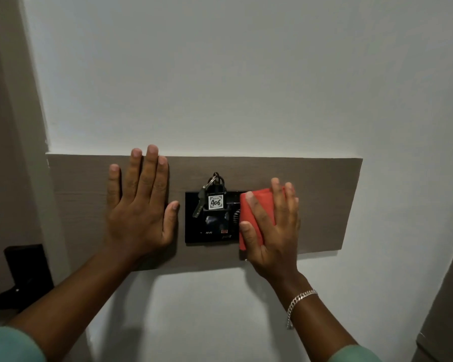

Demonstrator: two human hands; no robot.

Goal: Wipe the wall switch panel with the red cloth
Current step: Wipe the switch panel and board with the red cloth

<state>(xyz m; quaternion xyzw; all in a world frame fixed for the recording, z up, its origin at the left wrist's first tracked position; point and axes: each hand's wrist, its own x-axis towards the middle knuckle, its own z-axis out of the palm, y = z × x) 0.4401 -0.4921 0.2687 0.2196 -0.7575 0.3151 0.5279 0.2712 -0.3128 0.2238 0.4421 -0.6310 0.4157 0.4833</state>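
A glossy black switch panel (pixel 209 231) is set in a brown wooden wall strip (pixel 322 205). A key with a tag marked 406 (pixel 216 202) hangs in a slot at the panel's top. My right hand (pixel 272 231) presses a folded red cloth (pixel 256 207) flat against the panel's right edge, fingers spread over it; the cloth hides that side of the panel. My left hand (pixel 139 207) lies flat on the wooden strip, fingers apart, just left of the panel, holding nothing.
The wall above and below the strip is plain white (pixel 220 74). A black door handle and plate (pixel 24 273) sit at the lower left on a brown door. A brown surface (pixel 447 309) edges the lower right.
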